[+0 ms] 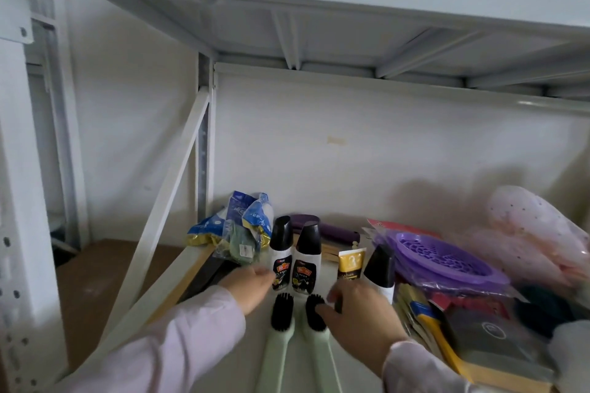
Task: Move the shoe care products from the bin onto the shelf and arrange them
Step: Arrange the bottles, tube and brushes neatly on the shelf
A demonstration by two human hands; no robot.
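On a white metal shelf (pixel 223 338), two upright white shoe-polish bottles with black caps (pixel 295 257) serve as landmark. Just in front lie two pale-green brushes with black bristles (pixel 297 322), side by side. The left hand (pixel 250 287), fingers loosely spread, touches the bottles' left side (empty). The right hand (pixel 357 313) rests spread on the right brush, beside a third tilted bottle (pixel 381 269).

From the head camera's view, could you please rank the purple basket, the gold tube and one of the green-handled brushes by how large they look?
1. Purple basket and left green-handled brush: similar extent; the brush lies nearer the camera and runs out of frame, so I won't rank them.
2. Gold tube: clearly smallest.
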